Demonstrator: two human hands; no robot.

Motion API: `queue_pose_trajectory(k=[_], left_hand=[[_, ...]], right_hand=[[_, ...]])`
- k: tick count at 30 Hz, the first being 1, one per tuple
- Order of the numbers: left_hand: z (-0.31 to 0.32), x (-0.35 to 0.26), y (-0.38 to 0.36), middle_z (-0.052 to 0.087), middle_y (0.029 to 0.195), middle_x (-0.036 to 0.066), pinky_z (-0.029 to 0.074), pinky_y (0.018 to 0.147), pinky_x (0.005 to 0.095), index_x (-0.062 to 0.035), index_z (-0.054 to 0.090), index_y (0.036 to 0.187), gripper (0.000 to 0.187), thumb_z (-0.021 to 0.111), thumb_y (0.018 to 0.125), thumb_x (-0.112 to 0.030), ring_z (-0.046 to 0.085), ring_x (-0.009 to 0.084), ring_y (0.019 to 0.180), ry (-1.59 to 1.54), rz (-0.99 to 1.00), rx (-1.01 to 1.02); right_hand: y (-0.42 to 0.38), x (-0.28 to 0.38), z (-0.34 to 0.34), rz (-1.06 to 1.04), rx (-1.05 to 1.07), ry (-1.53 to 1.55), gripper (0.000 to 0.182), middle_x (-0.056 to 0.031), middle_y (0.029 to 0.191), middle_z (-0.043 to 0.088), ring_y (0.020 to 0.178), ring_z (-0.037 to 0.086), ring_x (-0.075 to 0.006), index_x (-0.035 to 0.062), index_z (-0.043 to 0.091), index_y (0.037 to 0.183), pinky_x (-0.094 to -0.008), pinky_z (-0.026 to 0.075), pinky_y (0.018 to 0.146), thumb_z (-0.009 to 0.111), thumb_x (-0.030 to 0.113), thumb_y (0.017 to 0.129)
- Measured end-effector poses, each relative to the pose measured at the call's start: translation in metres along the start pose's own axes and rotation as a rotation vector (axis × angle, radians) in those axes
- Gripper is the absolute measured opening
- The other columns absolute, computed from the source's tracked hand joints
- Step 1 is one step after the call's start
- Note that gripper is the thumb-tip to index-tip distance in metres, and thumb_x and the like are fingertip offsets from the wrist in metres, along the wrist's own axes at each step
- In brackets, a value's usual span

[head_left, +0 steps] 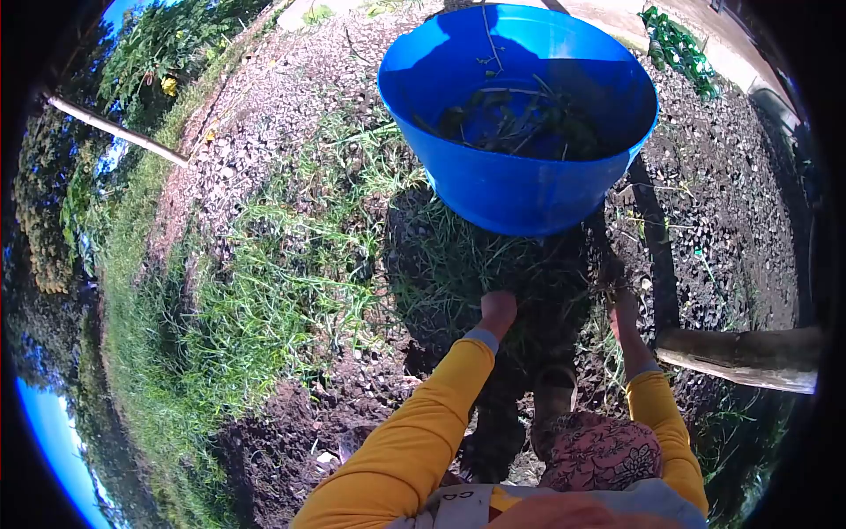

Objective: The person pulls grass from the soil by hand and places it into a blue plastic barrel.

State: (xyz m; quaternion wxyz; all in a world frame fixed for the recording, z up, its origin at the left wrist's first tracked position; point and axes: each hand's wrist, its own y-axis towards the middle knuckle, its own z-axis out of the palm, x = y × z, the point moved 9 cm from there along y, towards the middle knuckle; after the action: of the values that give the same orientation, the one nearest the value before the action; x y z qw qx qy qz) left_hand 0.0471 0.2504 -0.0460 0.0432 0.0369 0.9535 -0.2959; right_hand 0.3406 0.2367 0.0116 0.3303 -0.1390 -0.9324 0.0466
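My left hand reaches down into a tuft of grass just in front of the blue plastic tub; its fingers are curled shut around the blades. My right hand is lower right of the tub, in shadow, closed on a clump of weeds and roots. Both arms wear yellow sleeves. The tub holds a loose layer of pulled green plants at its bottom.
Dark tilled soil lies right and near my boots. A grassy strip runs along the left. A wooden log lies at the right; a thin pole leans at the far left.
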Motion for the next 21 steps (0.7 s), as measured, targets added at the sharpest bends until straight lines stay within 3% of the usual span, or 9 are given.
queue_pose_trajectory(k=[3, 5, 6, 8, 10, 11, 16, 19, 21], left_hand=[[0.002, 0.002, 0.002, 0.065, 0.094, 0.010, 0.050, 0.072, 0.0389, -0.0110, 0.066, 0.091, 0.023, 0.048, 0.080, -0.019, 0.062, 0.0264, 0.090, -0.035, -0.005, 0.026], [0.003, 0.005, 0.002, 0.065, 0.095, 0.010, 0.050, 0.072, 0.0385, -0.0113, 0.067, 0.090, 0.023, 0.048, 0.081, -0.019, 0.062, 0.0259, 0.090, -0.042, -0.047, 0.036], [0.006, 0.006, 0.000, 0.065, 0.095, 0.010, 0.050, 0.072, 0.0381, -0.0111, 0.067, 0.090, 0.022, 0.048, 0.081, -0.019, 0.062, 0.0256, 0.091, -0.051, -0.037, 0.050], [0.001, 0.002, 0.002, 0.065, 0.097, 0.009, 0.050, 0.073, 0.0375, -0.0108, 0.067, 0.091, 0.022, 0.049, 0.081, -0.018, 0.062, 0.0251, 0.091, -0.044, -0.027, 0.062], [0.000, 0.002, -0.001, 0.064, 0.098, 0.009, 0.050, 0.073, 0.0369, -0.0105, 0.066, 0.093, 0.022, 0.050, 0.080, -0.017, 0.062, 0.0247, 0.092, 0.015, -0.022, 0.107], [-0.004, 0.001, 0.000, 0.064, 0.098, 0.009, 0.050, 0.073, 0.0368, -0.0104, 0.066, 0.093, 0.022, 0.050, 0.080, -0.017, 0.062, 0.0245, 0.092, 0.013, -0.025, 0.103], [-0.003, 0.002, -0.003, 0.064, 0.100, 0.009, 0.051, 0.072, 0.0367, -0.0108, 0.065, 0.096, 0.023, 0.049, 0.081, -0.016, 0.062, 0.0240, 0.093, 0.017, 0.006, 0.093], [-0.007, 0.002, -0.007, 0.064, 0.100, 0.009, 0.051, 0.072, 0.0367, -0.0114, 0.065, 0.096, 0.023, 0.048, 0.081, -0.017, 0.062, 0.0238, 0.093, -0.028, -0.008, 0.126], [-0.008, 0.001, -0.009, 0.064, 0.099, 0.009, 0.051, 0.072, 0.0367, -0.0113, 0.066, 0.095, 0.023, 0.047, 0.082, -0.017, 0.062, 0.0241, 0.092, 0.003, 0.008, 0.090]], right_hand=[[0.010, -0.032, 0.049, -0.311, 0.317, -0.599, 0.017, -0.0152, 0.073, 0.060, 0.068, 0.059, -0.0291, 0.0023, 0.057, 0.089, -0.0425, 0.044, 0.054, 0.045, 0.009, 0.080], [0.031, -0.049, 0.052, -0.324, 0.235, -0.576, 0.020, -0.0192, 0.075, 0.061, 0.074, 0.062, -0.0337, 0.0021, 0.057, 0.091, -0.0432, 0.049, 0.060, 0.044, 0.013, 0.081], [0.044, -0.079, 0.058, -0.158, 0.156, -0.333, 0.021, -0.0203, 0.075, 0.061, 0.075, 0.061, -0.0353, 0.0018, 0.056, 0.092, -0.0438, 0.049, 0.063, 0.045, 0.016, 0.081], [0.041, -0.075, 0.045, -0.019, 0.150, -0.294, 0.023, -0.0221, 0.081, 0.061, 0.080, 0.059, -0.0380, 0.0010, 0.056, 0.093, -0.0452, 0.047, 0.068, 0.046, 0.018, 0.081], [0.017, -0.034, 0.048, -0.168, 0.336, -0.523, 0.025, -0.0249, 0.088, 0.060, 0.083, 0.059, -0.0401, -0.0005, 0.055, 0.096, -0.0466, 0.046, 0.073, 0.047, 0.017, 0.080], [0.018, -0.037, 0.059, -0.142, 0.378, -0.527, 0.027, -0.0232, 0.086, 0.061, 0.084, 0.059, -0.0386, 0.0022, 0.055, 0.099, -0.0451, 0.046, 0.074, 0.049, 0.020, 0.080], [-0.028, 0.079, 0.060, -0.646, 0.291, -0.394, 0.029, -0.0169, 0.095, 0.058, 0.088, 0.058, -0.0345, 0.0070, 0.056, 0.100, -0.0433, 0.047, 0.075, 0.056, 0.023, 0.076], [-0.030, 0.103, 0.101, -0.904, 0.331, -0.355, 0.034, -0.0131, 0.110, 0.054, 0.079, 0.060, -0.0359, 0.0061, 0.053, 0.107, -0.0423, 0.049, 0.071, 0.055, 0.021, 0.076], [-0.012, 0.117, 0.112, -0.806, 0.311, -0.483, 0.029, -0.0140, 0.101, 0.056, 0.080, 0.061, -0.0329, 0.0058, 0.055, 0.102, -0.0432, 0.049, 0.070, 0.053, 0.019, 0.076]])
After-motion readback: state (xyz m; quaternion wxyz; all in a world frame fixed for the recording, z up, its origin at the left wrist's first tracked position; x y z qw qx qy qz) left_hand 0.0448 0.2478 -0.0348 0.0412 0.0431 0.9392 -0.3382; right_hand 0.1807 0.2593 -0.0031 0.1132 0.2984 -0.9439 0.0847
